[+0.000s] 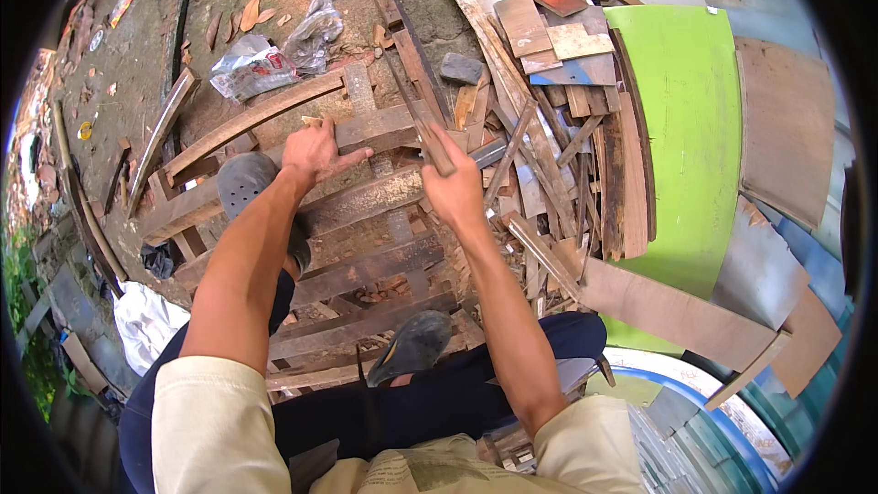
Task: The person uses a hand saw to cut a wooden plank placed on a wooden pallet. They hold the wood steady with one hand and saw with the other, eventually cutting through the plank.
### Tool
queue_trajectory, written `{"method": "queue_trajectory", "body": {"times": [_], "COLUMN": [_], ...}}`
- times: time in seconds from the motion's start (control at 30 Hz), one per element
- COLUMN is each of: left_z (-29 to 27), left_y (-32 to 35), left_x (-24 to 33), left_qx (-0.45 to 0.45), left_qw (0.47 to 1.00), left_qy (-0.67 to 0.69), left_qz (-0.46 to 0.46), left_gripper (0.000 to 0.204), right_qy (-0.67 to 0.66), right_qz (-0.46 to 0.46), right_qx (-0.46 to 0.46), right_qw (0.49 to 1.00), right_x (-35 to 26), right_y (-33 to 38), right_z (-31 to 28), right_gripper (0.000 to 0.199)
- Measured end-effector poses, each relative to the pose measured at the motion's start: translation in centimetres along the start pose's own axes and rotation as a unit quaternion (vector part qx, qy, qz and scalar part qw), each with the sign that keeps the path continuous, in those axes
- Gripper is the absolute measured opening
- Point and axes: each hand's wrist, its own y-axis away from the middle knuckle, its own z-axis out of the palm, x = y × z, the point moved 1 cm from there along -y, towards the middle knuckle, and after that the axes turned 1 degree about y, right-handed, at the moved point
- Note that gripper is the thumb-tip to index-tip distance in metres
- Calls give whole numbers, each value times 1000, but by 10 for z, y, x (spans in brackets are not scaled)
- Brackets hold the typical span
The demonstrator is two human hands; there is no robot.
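Observation:
My left hand presses down on a long wooden beam, its fingers curled over the far edge and its thumb stretched along the wood. In my right hand is the wooden handle of a handsaw. The saw's thin, dark blade points away from me and slightly left, crossing over the beam. Whether its teeth touch the wood I cannot tell. Just left of my left hand, a grey clog on my foot rests on the beam. Several slats of a weathered wooden pallet lie below.
Wood offcuts and strips are piled to the right, beside a bright green sheet and brown boards. Crumpled clear plastic and dry leaves litter the far ground. A grey stone block sits beyond my right hand.

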Motion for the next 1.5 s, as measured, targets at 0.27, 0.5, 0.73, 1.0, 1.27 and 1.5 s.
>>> {"method": "queue_trajectory", "body": {"times": [0.27, 0.5, 0.73, 1.0, 1.27, 1.5], "left_z": [-4, -12, -3, -2, -5, -4], "left_y": [8, 5, 9, 3, 10, 3], "left_x": [-6, 8, -14, -4, -9, 1], "left_qx": [-47, -70, -25, -14, -36, -37], "left_qw": [999, 997, 1000, 1000, 999, 999], "left_qy": [-7, -10, -9, -11, -15, -5], "left_qz": [-11, 3, -7, 15, 6, 28], "left_gripper": [114, 112, 110, 109, 110, 105], "right_qy": [11, -106, 11, 2, -19, -3], "right_qz": [16, -6, -60, -3, 14, 75], "right_qx": [16, 30, 38, 21, -18, -41], "right_qw": [1000, 994, 997, 1000, 1000, 996], "right_x": [-16, 16, 1, -14, -40, -27], "right_y": [191, 4, 142, 33, 189, 42], "right_z": [-50, 16, -29, 2, -61, -12], "right_gripper": [70, 63, 68, 65, 72, 68]}}
